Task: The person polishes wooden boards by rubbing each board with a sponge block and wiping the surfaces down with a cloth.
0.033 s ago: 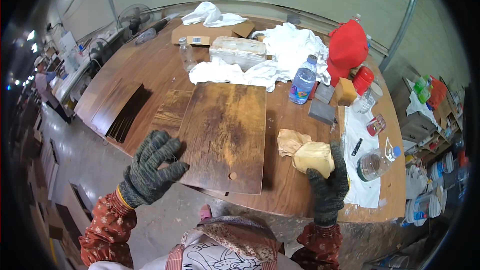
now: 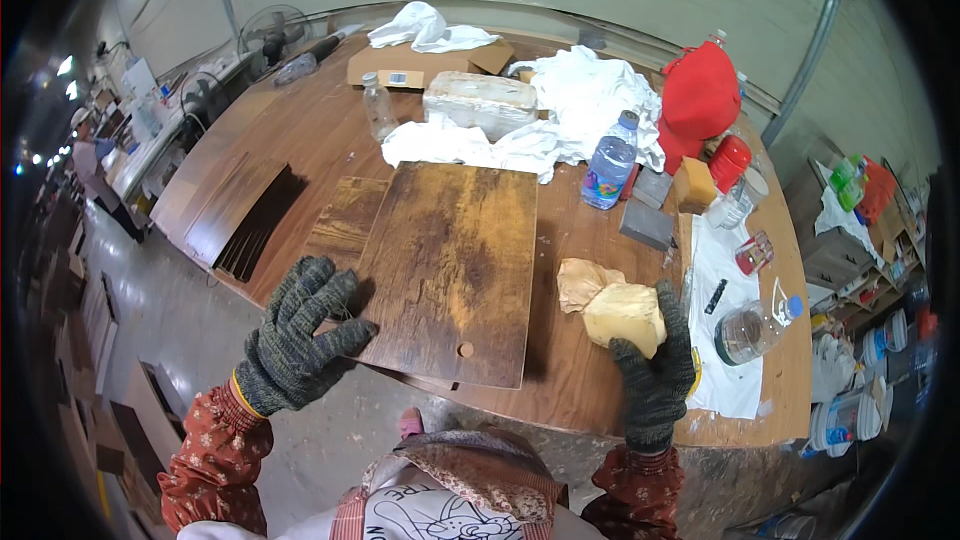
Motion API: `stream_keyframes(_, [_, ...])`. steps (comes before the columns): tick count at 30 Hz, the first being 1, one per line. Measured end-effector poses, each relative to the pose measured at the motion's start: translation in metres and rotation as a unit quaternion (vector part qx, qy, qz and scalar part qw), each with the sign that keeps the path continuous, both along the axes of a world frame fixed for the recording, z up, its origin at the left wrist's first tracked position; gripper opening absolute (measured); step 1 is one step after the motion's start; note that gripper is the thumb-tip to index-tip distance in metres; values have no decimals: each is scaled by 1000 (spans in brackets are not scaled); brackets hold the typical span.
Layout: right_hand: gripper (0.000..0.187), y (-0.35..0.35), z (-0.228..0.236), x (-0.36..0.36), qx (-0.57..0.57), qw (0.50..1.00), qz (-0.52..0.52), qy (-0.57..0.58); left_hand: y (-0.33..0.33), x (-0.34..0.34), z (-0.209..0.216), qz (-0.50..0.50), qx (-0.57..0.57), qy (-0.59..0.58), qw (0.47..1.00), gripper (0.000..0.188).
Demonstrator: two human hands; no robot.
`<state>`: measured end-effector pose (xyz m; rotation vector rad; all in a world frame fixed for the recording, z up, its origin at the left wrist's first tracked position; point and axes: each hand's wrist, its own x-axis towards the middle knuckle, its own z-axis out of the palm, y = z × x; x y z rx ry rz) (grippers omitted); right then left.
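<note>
A brown wood-grain panel (image 2: 450, 270) with a small round hole near its front edge lies on the table before me, over another board (image 2: 348, 215). My left hand (image 2: 305, 335), in a dark knitted glove, is at its near left corner. The fingers are apart and the thumb reaches to the panel's edge. To the panel's right, my gloved right hand (image 2: 655, 380) has a pale yellow pad (image 2: 622, 318) between thumb and fingers, resting on the table. A crumpled tan piece (image 2: 583, 283) lies against the pad; I cannot tell whether they are joined.
Stacked thin boards (image 2: 245, 220) lie at left. Behind the panel are white cloths (image 2: 590, 100), a wrapped block (image 2: 480, 103) and a cardboard box (image 2: 415, 70). Bottles (image 2: 610, 165), grey blocks (image 2: 647, 223), a red bag (image 2: 697, 100) and a large jug (image 2: 745, 332) stand right. Another person (image 2: 95, 170) is far left.
The view has shifted very slightly. Both hands, the panel and the pad otherwise keep their places.
</note>
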<state>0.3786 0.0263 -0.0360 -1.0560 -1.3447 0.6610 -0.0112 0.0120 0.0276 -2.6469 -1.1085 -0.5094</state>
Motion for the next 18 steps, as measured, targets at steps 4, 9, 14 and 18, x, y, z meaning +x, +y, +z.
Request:
stream_keyframes(4, [79, -1, 7, -11, 47, 995, 34, -84, -23, 15, 7, 43, -8, -63, 997, 76])
stream_keyframes(9, [79, -20, 11, -15, -2, 992, 110, -61, -18, 77, -17, 16, 59, -46, 997, 78])
stream_keyframes(14, [70, -27, 21, -14, 73, 960, 159, -217, 3, 98, -36, -17, 60, -60, 996, 48])
stream_keyframes(18, [64, -12, 30, -9, 82, 952, 140, -261, 9, 91, -34, -59, 56, -67, 994, 39])
